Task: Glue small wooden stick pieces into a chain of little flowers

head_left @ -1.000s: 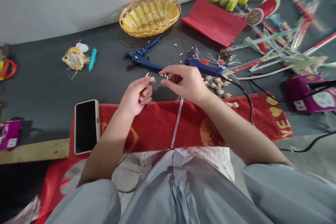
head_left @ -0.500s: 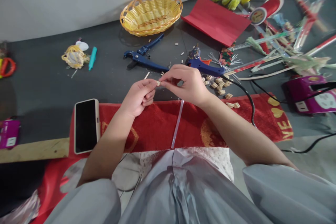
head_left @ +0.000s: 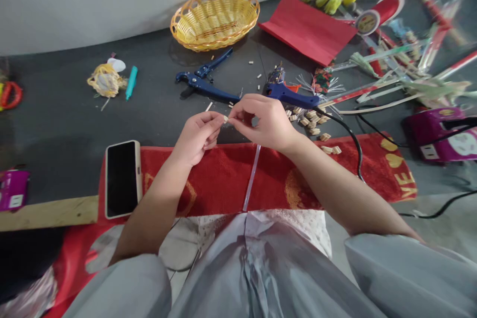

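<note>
A small pale wooden piece (head_left: 225, 119) is pinched between the thumb and forefinger of my left hand (head_left: 199, 136). The fingertips of my right hand (head_left: 263, 121) close on the same piece from the other side, hiding most of it. Just beyond them, a thin pale stick (head_left: 209, 107) lies on the dark table. A blue hand cutter (head_left: 208, 87) rests with its handles spread. To the right lies a blue glue gun (head_left: 292, 97) with a black cord, beside a pile of short wooden pieces (head_left: 313, 120). A clear glue stick (head_left: 252, 179) lies on the red towel (head_left: 219, 179).
An oval wicker basket (head_left: 215, 20) and a red sheet (head_left: 307, 27) stand at the back. A phone (head_left: 122, 179) lies left on the towel. A thread spool (head_left: 380, 14), strips and a purple power strip (head_left: 439, 134) crowd the right. A teal pen (head_left: 131, 83) lies left.
My right hand's fingertips have come together with my left hand's at the small wooden piece; a second ago they were apart. Over the last half second both hands have barely moved.
</note>
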`<state>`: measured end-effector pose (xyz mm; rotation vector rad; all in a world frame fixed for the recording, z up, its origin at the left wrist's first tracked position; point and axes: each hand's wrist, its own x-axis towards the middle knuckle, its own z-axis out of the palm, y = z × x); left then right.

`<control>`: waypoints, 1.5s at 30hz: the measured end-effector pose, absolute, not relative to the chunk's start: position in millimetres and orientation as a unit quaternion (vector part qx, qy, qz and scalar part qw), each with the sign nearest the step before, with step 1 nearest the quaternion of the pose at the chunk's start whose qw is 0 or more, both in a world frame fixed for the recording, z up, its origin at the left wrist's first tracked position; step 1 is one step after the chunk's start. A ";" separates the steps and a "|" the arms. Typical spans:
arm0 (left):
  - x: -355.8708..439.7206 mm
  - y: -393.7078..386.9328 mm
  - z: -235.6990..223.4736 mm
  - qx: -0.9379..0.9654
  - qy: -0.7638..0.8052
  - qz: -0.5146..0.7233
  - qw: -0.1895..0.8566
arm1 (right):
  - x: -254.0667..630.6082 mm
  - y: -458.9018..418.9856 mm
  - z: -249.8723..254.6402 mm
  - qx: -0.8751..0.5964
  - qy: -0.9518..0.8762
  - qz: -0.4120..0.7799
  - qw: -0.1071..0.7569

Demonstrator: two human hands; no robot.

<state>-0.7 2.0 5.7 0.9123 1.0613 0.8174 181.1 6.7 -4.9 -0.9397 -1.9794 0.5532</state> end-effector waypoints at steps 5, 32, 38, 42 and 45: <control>-0.7 2.3 -3.7 0.466 0.484 0.399 0.623 | 179.9 8.6 -7.1 -0.389 -0.779 0.235 0.431; -0.6 -5.6 -16.7 0.718 0.432 0.453 0.306 | 176.0 2.3 -6.6 -0.426 -0.785 0.205 0.399; 1.0 -5.7 -16.5 0.706 0.430 0.463 0.319 | 174.9 0.5 -5.7 -0.441 -0.796 0.154 0.385; 1.3 -6.4 -16.4 0.708 0.434 0.458 0.317 | 174.0 0.2 -5.0 -0.448 -0.798 0.155 0.373; 0.9 -6.9 -17.4 0.706 0.437 0.455 0.322 | 173.6 -0.5 -4.1 -0.449 -0.795 0.166 0.371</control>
